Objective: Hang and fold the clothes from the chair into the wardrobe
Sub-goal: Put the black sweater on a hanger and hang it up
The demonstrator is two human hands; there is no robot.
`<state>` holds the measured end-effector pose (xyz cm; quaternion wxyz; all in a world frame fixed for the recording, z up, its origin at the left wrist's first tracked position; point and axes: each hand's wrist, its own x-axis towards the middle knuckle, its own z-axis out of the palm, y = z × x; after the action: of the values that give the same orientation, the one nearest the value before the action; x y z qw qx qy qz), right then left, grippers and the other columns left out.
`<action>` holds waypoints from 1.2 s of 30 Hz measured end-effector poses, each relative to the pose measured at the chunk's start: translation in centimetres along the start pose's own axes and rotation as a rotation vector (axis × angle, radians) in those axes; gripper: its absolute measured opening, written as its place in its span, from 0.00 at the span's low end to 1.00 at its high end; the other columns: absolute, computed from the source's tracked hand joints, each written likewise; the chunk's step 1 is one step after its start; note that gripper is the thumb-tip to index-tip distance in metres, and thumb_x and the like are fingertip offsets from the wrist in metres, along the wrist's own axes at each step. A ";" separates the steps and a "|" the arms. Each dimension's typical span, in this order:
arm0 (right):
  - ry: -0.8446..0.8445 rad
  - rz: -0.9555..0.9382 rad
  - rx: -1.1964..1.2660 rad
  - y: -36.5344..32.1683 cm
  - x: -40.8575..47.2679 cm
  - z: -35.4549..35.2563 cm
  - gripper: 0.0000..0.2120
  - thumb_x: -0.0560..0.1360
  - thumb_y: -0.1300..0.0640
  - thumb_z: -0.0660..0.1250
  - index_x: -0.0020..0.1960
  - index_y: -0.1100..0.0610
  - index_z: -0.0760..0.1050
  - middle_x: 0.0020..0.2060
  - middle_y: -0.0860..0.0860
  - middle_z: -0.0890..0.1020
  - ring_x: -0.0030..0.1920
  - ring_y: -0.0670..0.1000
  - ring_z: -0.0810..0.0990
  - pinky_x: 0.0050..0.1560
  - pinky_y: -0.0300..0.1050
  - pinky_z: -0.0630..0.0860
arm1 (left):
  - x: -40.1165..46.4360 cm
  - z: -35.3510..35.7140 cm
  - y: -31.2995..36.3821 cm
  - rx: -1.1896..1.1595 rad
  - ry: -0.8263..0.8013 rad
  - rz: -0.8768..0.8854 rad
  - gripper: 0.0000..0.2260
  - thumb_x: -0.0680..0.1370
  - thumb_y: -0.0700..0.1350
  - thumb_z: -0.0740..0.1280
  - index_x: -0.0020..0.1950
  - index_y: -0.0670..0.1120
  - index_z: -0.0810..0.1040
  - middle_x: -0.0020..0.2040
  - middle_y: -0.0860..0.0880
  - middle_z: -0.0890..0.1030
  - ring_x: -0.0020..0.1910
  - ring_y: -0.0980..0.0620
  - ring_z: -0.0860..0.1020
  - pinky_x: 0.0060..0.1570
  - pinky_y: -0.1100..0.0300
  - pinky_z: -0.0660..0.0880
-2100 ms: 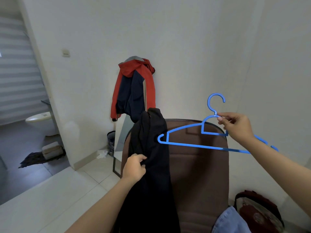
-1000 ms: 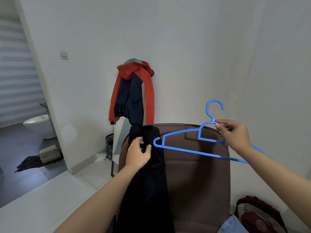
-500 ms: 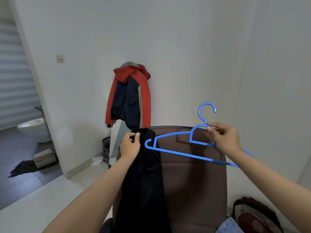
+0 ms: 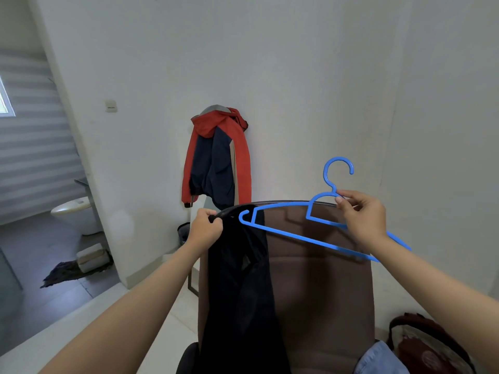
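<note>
A black garment hangs over the left side of the brown chair back. My left hand grips its top edge at the chair's upper rim. A blue plastic hanger is held level in front of the chair back, its left tip touching the garment's top. My right hand pinches the hanger just below its hook. A piece of light blue cloth lies low on the chair at the bottom right.
A red and navy jacket hangs on the white wall behind the chair, above a leaning mirror. A dark red bag sits at the lower right. An open doorway at the left shows a toilet and a dark mat.
My left hand has climbed from the garment's middle to its top edge. The hanger's left tip has moved left and now meets the garment's top. The camera has tilted slightly.
</note>
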<state>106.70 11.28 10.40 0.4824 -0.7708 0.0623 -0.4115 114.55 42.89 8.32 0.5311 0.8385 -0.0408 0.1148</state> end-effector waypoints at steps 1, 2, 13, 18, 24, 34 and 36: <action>0.017 0.004 -0.002 -0.2 -0.3 0.0 0.08 0.76 0.56 0.69 0.54 0.54 0.82 0.38 0.48 0.81 0.34 0.43 0.76 0.38 0.34 0.71 | -0.2 -0.4 0.2 0.013 -0.013 0.013 0.08 0.78 0.40 0.58 0.57 0.46 0.67 0.41 0.50 0.73 0.36 0.56 0.71 0.34 0.64 0.68; 0.029 0.006 -0.001 -0.5 -0.5 0.1 0.09 0.76 0.56 0.69 0.55 0.55 0.82 0.38 0.48 0.81 0.34 0.42 0.76 0.38 0.34 0.71 | -0.5 -0.8 0.5 0.028 -0.022 0.029 0.08 0.79 0.39 0.57 0.57 0.45 0.68 0.41 0.49 0.73 0.34 0.55 0.71 0.33 0.63 0.68; -0.021 -0.030 0.086 -4.0 -2.5 -2.1 0.08 0.75 0.57 0.70 0.54 0.54 0.82 0.41 0.51 0.83 0.44 0.55 0.82 0.48 0.50 0.80 | -3.7 -5.0 4.5 0.193 -0.059 0.253 0.07 0.77 0.49 0.66 0.44 0.46 0.77 0.47 0.50 0.81 0.52 0.50 0.79 0.53 0.52 0.76; -0.020 -0.061 0.146 -5.4 -4.3 -3.7 0.07 0.75 0.58 0.70 0.51 0.51 0.82 0.39 0.51 0.83 0.42 0.58 0.82 0.46 0.53 0.81 | -4.9 -6.2 7.3 0.214 -0.203 0.260 0.09 0.76 0.48 0.69 0.41 0.44 0.81 0.42 0.37 0.81 0.37 0.51 0.76 0.43 0.56 0.75; 0.082 -0.042 0.215 -5.7 -6.5 -6.2 0.07 0.76 0.58 0.68 0.53 0.53 0.81 0.39 0.54 0.83 0.39 0.57 0.80 0.44 0.53 0.80 | -6.6 -7.3 10.7 0.155 -0.239 0.242 0.10 0.75 0.48 0.70 0.43 0.41 0.83 0.30 0.49 0.72 0.31 0.55 0.70 0.36 0.62 0.67; 0.183 -0.058 0.282 -7.5 -7.9 -8.9 0.07 0.77 0.60 0.67 0.54 0.55 0.80 0.37 0.50 0.82 0.31 0.41 0.78 0.37 0.31 0.77 | -7.4 -9.0 13.6 -0.049 -0.254 0.133 0.10 0.72 0.51 0.73 0.46 0.45 0.84 0.53 0.46 0.83 0.56 0.48 0.79 0.63 0.50 0.73; 0.204 -0.079 0.278 -8.2 -7.8 -9.0 0.07 0.77 0.60 0.67 0.54 0.53 0.80 0.37 0.50 0.82 0.31 0.41 0.78 0.37 0.31 0.77 | -7.5 -9.1 13.8 -0.073 -0.252 0.110 0.11 0.71 0.52 0.74 0.45 0.45 0.84 0.53 0.45 0.83 0.57 0.47 0.79 0.63 0.49 0.73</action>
<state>92.85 13.20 14.23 0.5589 -0.6528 0.0233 -0.5108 103.24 44.72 22.48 0.5448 0.8229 -0.1574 0.0358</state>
